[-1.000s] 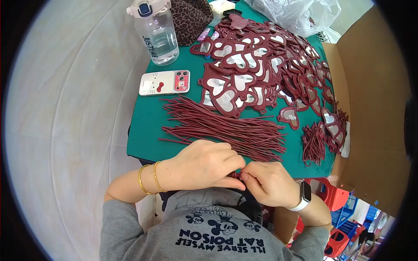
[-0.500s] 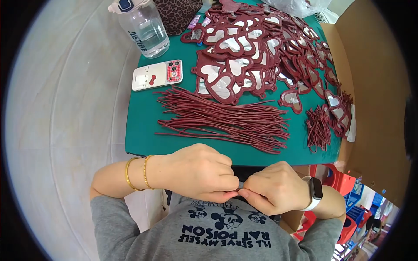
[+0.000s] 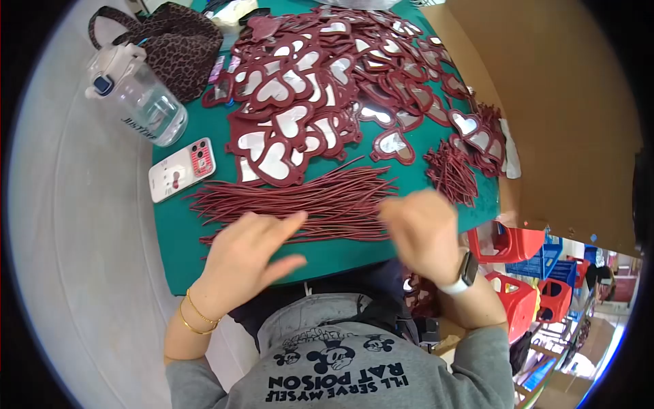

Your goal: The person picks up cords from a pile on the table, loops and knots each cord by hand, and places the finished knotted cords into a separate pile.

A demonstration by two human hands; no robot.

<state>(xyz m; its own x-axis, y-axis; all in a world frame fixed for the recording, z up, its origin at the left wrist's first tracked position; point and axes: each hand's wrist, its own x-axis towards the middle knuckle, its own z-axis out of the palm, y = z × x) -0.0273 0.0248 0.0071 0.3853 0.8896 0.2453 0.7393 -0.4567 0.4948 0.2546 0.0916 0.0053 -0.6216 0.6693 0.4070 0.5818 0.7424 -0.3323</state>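
Note:
My left hand (image 3: 248, 255) is open over the near left side of a bundle of long dark red cords (image 3: 320, 198), thumb and forefinger stretched apart. Nothing shows between its fingers. At the bundle's right end is my right hand (image 3: 424, 228), blurred by motion, its fingers curled in. Whatever it may hold is hidden. Beyond the bundle lies a large heap of dark red heart-shaped pieces with shiny silver centres (image 3: 293, 123). One such heart (image 3: 394, 145) lies apart on the right. Close to my right hand is a small pile of short, looped red cords (image 3: 451, 174).
A green table (image 3: 178, 262) carries a white phone (image 3: 180, 170), a clear water bottle (image 3: 153, 102) and a leopard-print bag (image 3: 180, 48) on the left. A cardboard sheet (image 3: 545, 136) stands along the right edge. Red stools (image 3: 514, 242) are beyond it.
My hands were together with fingertips pinched near my chest; they have separated and moved forward over the table. The left has opened. The view has shifted, so the table's things appear further left.

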